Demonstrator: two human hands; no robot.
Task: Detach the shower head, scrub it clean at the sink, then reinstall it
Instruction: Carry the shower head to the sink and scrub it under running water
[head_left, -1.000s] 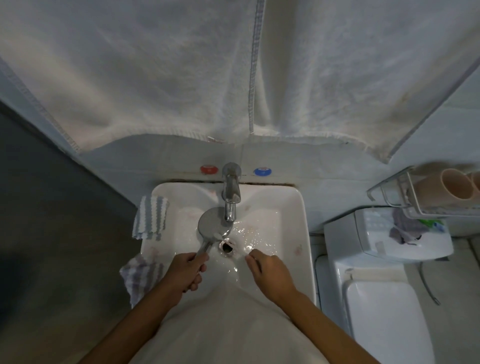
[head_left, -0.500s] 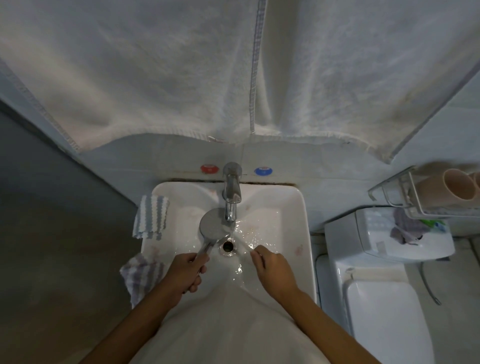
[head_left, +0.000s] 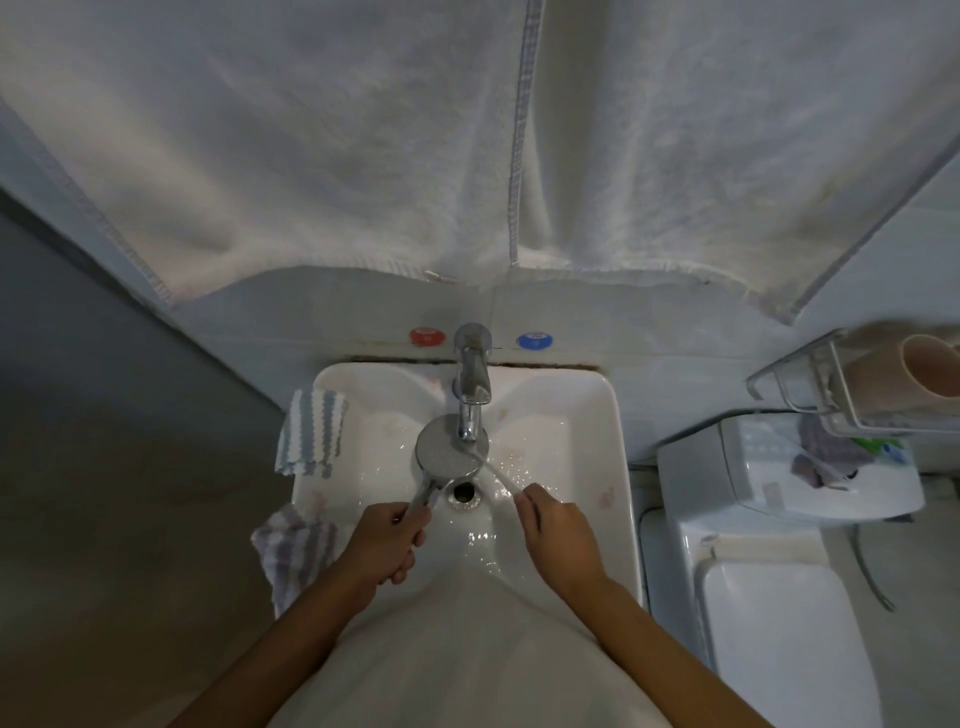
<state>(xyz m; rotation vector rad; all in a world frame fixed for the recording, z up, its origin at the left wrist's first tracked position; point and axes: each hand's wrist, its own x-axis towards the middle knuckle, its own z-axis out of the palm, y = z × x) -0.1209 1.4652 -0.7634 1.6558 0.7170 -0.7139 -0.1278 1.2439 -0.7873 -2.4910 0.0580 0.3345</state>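
A round grey shower head (head_left: 448, 448) lies face up in the white sink (head_left: 617, 467), directly under the chrome tap (head_left: 471, 387). My left hand (head_left: 383, 540) is closed around its chrome handle, just left of the drain (head_left: 464, 492). My right hand (head_left: 557, 530) pinches a thin white brush (head_left: 496, 474), which slants up and left so that its tip touches the right edge of the head's face. The basin is wet and glinting.
Two striped cloths, one (head_left: 312, 434) and another (head_left: 293, 545), hang over the sink's left rim. Large white towels (head_left: 363, 156) hang above. A toilet (head_left: 779, 571) stands on the right, with a wire rack (head_left: 831, 395) holding a pink cup above it. Red and blue knobs flank the tap.
My right hand has moved slightly up toward the shower head, and the white brush now reaches its face. My left hand keeps its grip on the handle.
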